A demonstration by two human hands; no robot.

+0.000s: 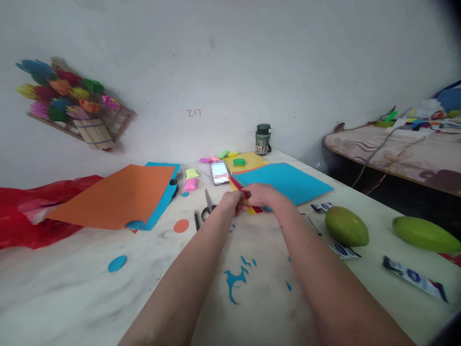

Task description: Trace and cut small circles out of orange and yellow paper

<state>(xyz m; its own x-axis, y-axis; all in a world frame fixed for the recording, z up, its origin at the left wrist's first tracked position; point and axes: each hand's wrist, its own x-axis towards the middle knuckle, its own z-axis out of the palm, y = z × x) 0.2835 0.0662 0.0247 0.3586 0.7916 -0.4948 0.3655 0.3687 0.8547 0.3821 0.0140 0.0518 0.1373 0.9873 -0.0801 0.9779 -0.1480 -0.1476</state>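
Note:
Both my hands meet at the middle of the table over a long, narrow red and yellow strip-like item (257,210). My left hand (234,201) has its fingers curled in at the strip's near end. My right hand (262,193) reaches over the same item from the right, fingers bent down onto it; its fingertips are partly hidden. Under and beyond the strip lies a blue paper sheet (288,180). Scissors (208,211) with dark handles and a dark pencil (196,220) lie left of my left hand. Blue paper scraps (234,278) are scattered between my forearms.
An orange sheet (118,197) overlaps blue paper at left, near a red plastic bag (21,206). Orange (181,226) and blue (117,263) paper circles lie nearby. A phone (219,174) and a tumbler (263,139) stand behind. Mangoes (346,226) and sachets (414,278) are right.

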